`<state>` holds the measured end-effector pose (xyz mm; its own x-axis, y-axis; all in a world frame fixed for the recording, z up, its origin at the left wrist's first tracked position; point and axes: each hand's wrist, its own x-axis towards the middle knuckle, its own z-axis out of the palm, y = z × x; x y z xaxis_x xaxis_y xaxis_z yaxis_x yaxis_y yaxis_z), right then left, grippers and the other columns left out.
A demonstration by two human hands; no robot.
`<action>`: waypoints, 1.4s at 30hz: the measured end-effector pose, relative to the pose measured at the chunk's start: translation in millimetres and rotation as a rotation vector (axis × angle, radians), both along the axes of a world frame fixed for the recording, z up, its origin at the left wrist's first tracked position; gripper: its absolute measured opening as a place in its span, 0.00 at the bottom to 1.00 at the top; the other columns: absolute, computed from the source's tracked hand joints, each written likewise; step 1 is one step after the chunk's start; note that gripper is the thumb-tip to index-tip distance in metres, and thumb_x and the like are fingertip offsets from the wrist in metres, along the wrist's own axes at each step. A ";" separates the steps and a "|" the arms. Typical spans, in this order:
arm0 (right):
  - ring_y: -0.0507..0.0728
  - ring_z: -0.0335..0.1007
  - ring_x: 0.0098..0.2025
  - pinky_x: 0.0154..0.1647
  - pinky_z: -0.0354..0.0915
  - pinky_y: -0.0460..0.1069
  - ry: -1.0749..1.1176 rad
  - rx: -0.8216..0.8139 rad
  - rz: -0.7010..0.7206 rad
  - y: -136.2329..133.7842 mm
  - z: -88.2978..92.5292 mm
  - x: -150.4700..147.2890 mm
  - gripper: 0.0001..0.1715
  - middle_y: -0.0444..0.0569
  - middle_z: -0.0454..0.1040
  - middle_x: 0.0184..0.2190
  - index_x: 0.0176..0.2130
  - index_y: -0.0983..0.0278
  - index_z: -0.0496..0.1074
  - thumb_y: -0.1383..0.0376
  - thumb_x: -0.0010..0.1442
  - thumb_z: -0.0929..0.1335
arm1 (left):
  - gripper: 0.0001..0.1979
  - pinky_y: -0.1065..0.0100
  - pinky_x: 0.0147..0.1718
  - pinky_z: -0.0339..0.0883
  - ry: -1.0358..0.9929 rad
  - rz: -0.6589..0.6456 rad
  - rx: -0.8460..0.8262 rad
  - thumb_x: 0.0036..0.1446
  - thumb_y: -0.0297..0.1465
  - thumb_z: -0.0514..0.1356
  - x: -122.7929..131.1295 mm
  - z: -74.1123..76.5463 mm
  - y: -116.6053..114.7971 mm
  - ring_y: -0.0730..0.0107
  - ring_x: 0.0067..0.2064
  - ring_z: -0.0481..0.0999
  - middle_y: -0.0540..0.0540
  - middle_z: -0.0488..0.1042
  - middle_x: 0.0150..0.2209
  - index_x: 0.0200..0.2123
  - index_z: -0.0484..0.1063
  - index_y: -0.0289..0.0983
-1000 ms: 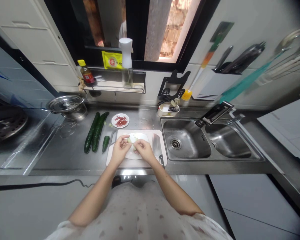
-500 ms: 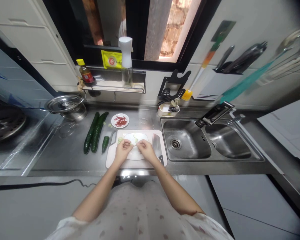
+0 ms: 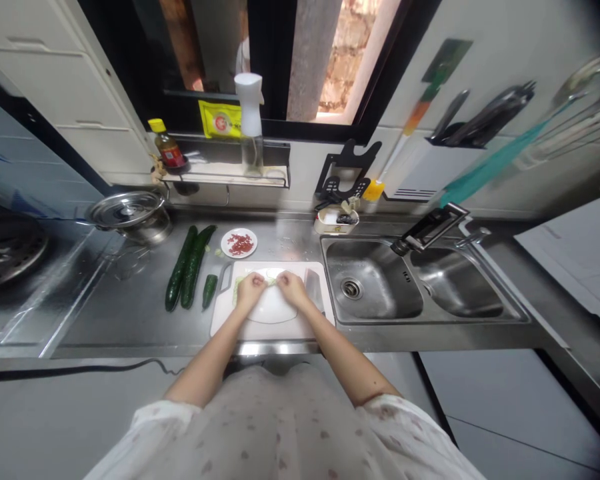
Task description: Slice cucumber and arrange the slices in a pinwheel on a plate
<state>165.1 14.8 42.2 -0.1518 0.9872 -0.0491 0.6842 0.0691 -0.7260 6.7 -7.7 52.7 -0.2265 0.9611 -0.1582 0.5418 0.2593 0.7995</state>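
Note:
My left hand and my right hand meet over the far part of a white plate that lies on a white cutting board. Both hands have their fingers curled and pinched around pale green cucumber slices on the plate. A cleaver lies on the board just right of my right hand. Left of the board lie two whole cucumbers and a short cucumber piece.
A small dish of chopped red chili sits behind the board. A double steel sink with a faucet is to the right. A steel pot stands at the left. Bottles stand on a wall shelf.
Both hands moved away from me, from the plate's middle to its far edge, so more of the plate's near side shows. The view shifted slightly.

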 end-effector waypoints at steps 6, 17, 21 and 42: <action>0.53 0.68 0.34 0.34 0.57 0.44 -0.161 -0.059 0.011 17.3 -4.5 -6.2 0.09 0.49 0.76 0.33 0.37 0.65 0.73 0.68 0.60 0.63 | 0.03 0.74 0.32 0.60 0.140 -0.026 -0.042 0.49 0.27 0.60 0.2 -4.7 13.1 0.73 0.32 0.73 0.50 0.76 0.29 0.30 0.72 0.37; 0.54 0.70 0.39 0.35 0.56 0.45 -0.395 -0.137 0.032 32.3 -7.4 -15.8 0.12 0.52 0.77 0.39 0.43 0.64 0.72 0.66 0.63 0.61 | 0.05 0.70 0.32 0.59 0.349 -0.051 -0.165 0.52 0.30 0.57 2.4 -18.5 30.9 0.65 0.37 0.75 0.47 0.77 0.33 0.32 0.72 0.40; 0.55 0.70 0.40 0.35 0.56 0.45 -0.430 -0.165 0.042 34.0 -7.1 -18.0 0.14 0.52 0.77 0.40 0.45 0.63 0.71 0.66 0.63 0.60 | 0.06 0.69 0.34 0.60 0.395 -0.052 -0.206 0.53 0.32 0.56 4.9 -17.9 33.0 0.62 0.38 0.76 0.45 0.78 0.34 0.34 0.73 0.41; 0.57 0.69 0.44 0.40 0.58 0.47 -0.502 -0.116 0.130 30.3 -6.1 -20.8 0.14 0.56 0.75 0.42 0.49 0.64 0.66 0.67 0.65 0.59 | 0.08 0.67 0.36 0.61 0.484 -0.117 -0.168 0.55 0.32 0.55 7.0 -14.6 30.4 0.60 0.42 0.75 0.43 0.77 0.37 0.38 0.72 0.40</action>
<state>144.3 45.1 36.1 -0.2025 0.9456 -0.2546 0.9407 0.1156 -0.3189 13.7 22.7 38.1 -0.2043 0.9548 -0.2158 0.8718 0.2777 0.4036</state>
